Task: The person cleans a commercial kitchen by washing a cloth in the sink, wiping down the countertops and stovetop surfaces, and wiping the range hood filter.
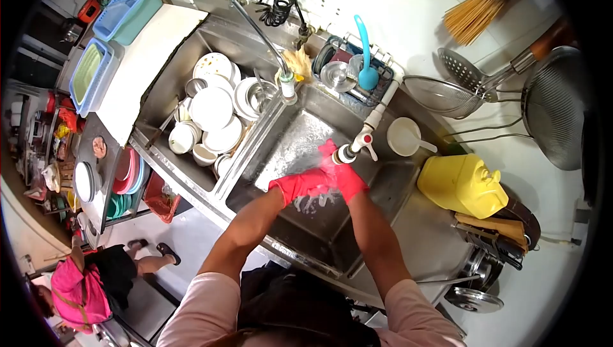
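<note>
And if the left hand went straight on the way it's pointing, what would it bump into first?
Most likely the right hand: the left hand points across at it beneath the tap. They look touching or nearly so, but splashing water hides any gap.

2 red gloves [303, 184], worn, touching each other below white-and-red tap [348, 152]; water [313, 204] splashing.

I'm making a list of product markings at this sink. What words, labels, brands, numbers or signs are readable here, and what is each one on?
There is no text I can read.
Red gloves and white tap: no lettering can be made out.
Yellow jug: no legible label on the visible side.
Goods on the far-left shelves: too small and blurred to tell whether they carry print.
</note>
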The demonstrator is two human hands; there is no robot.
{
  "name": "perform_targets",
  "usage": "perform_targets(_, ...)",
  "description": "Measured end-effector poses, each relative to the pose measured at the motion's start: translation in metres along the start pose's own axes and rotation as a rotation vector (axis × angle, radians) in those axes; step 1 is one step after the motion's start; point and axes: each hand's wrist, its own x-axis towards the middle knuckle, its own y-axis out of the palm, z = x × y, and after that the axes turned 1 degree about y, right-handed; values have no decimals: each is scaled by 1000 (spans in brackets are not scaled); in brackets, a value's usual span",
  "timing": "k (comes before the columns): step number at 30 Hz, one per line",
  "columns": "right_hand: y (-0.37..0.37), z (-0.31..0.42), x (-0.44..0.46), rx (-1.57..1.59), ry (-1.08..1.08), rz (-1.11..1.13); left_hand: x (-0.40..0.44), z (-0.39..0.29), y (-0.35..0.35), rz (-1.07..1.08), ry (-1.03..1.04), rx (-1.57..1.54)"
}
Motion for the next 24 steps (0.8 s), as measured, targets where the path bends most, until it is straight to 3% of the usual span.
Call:
perform_targets(4, 23, 27, -2, 132, -34, 128, -8, -2, -4, 210, 147, -535)
perform_targets(11, 30, 48, -12, 0, 16, 213, -12, 3, -4, 315, 241, -705)
perform_targets(13, 27, 42, -17, -546, -26, 78, 5, 24, -12, 298, 320, -636)
perform_targets(17, 46, 40, -26, -605, -82, -27, 13, 42, 3, 486, 306, -545)
perform_targets(18, 37, 23, -17, -787, -152, -24, 9, 42, 8, 421, 307, -253)
perform_targets(20, 17, -17, -1, -536, -34, -153, -4, 37, 18, 272, 301, 325)
perform_targets(21, 6, -38, 6, -405, 10, -226, -27, 12, 38, 137, 21, 364)
perform_targets(22, 5, -38, 7, -527, 251, -330, -52, -15, 59, 1, -261, 372)
perform_targets(24, -21, -70, 9, -565, 309, -403, -28, 30, 54, -70, 59, 359)
